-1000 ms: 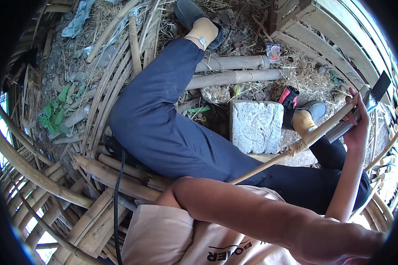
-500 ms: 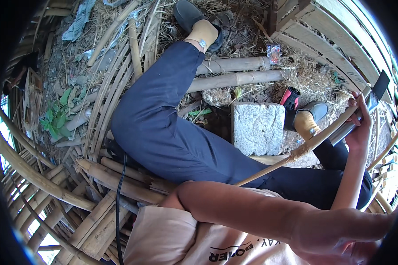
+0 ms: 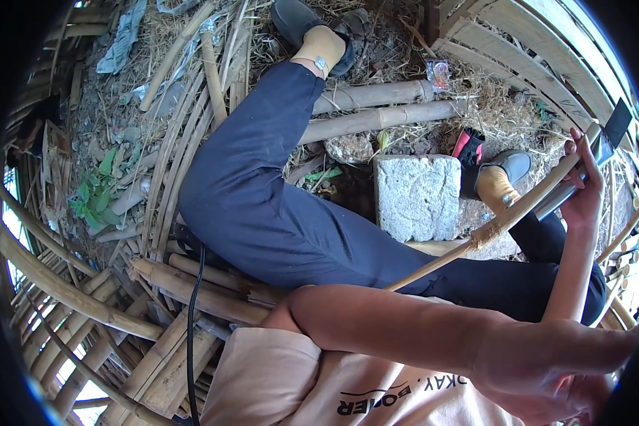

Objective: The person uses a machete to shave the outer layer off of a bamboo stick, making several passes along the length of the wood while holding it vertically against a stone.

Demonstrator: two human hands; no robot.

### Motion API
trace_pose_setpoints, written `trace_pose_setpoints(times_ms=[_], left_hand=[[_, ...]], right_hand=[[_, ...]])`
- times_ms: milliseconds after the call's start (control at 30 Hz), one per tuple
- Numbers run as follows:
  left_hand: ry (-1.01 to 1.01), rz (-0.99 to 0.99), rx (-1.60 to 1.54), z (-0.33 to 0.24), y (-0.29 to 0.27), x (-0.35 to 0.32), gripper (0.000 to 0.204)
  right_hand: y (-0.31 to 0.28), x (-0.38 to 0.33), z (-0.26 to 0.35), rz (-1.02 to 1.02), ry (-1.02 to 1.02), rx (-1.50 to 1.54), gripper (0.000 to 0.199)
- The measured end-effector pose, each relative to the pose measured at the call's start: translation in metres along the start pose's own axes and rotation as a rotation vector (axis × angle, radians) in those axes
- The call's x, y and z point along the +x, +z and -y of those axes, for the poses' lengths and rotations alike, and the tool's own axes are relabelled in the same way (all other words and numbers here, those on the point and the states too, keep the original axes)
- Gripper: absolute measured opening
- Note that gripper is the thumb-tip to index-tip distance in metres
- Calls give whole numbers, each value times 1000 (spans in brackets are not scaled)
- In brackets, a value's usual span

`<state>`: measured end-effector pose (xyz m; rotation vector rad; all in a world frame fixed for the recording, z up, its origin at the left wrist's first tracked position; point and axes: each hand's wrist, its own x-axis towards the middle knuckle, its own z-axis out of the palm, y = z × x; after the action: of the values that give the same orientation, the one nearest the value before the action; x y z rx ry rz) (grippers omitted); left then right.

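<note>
My right hand (image 3: 583,170) is at the far right, its fingers closed round a pale bamboo stick (image 3: 522,211) with a rough, frayed joint partway along. The stick's thinner end slants down toward my lap, behind my left arm. Alongside it, against the same hand, runs a grey, metallic-looking piece (image 3: 555,199), with a dark flat rectangular part (image 3: 620,122) beyond the fingers. What these belong to I cannot make out. My left hand (image 3: 539,369) looms large at the lower right, thumb stretched out and fingers curled; whatever they hold is hidden by the picture's edge.
A pale stone block (image 3: 417,199) sits by my outstretched leg. Beyond it lie bamboo poles (image 3: 383,122) on straw-strewn ground. Wooden slats (image 3: 504,64) stand at the upper right, split bamboo (image 3: 199,291) on the left. A black cable (image 3: 193,334) hangs beside me.
My right hand and the bamboo stick have shifted slightly up in the picture, as has the stone block. My left hand keeps nearly the same pose.
</note>
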<state>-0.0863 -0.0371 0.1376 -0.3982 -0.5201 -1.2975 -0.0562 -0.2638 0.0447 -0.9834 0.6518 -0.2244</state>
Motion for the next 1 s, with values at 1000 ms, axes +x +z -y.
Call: trace_pose_setpoints(times_ms=[1000], left_hand=[[-555, -717, 489, -100, -101, -79, 38]], right_hand=[[23, -9, 10, 261, -52, -14, 36]])
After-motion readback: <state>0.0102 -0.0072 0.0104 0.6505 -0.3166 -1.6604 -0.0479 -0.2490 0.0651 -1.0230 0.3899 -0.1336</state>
